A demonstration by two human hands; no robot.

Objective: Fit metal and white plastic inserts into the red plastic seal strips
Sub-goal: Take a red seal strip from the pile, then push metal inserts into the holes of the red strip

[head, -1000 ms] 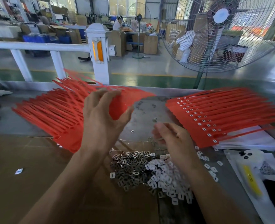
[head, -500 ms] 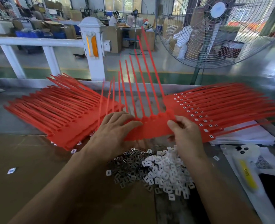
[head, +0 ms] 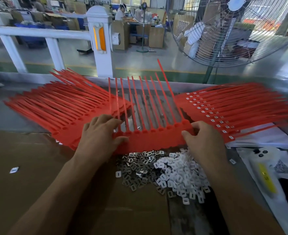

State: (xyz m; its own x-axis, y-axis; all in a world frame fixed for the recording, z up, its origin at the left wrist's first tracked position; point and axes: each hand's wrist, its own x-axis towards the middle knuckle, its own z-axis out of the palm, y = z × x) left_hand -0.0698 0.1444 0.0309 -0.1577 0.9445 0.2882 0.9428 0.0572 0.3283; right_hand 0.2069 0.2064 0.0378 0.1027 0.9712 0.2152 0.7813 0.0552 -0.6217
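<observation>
A red seal strip sheet [head: 153, 141] lies across the table's middle, its tails pointing away from me. My left hand [head: 100, 134] holds its left end, thumb on top. My right hand [head: 202, 139] pinches its right end. Just in front of the sheet sits a pile of metal inserts [head: 136, 168], with a pile of white plastic inserts [head: 178, 173] to its right. A stack of bare red strips [head: 58, 107] lies at the left. At the right lies a stack of red strips with white inserts fitted [head: 224, 112].
Brown cardboard [head: 38, 167] covers the near table. A white bag with a yellow label [head: 265, 177] lies at the right, white paper [head: 261, 138] under the right stack. One loose insert [head: 14, 170] lies at the left. A standing fan [head: 233, 31] and white railing [head: 38, 33] stand beyond the table.
Both hands took a red sheet from the left stack, carried it to the middle with its tails raised, and have lowered it flat behind the insert piles.
</observation>
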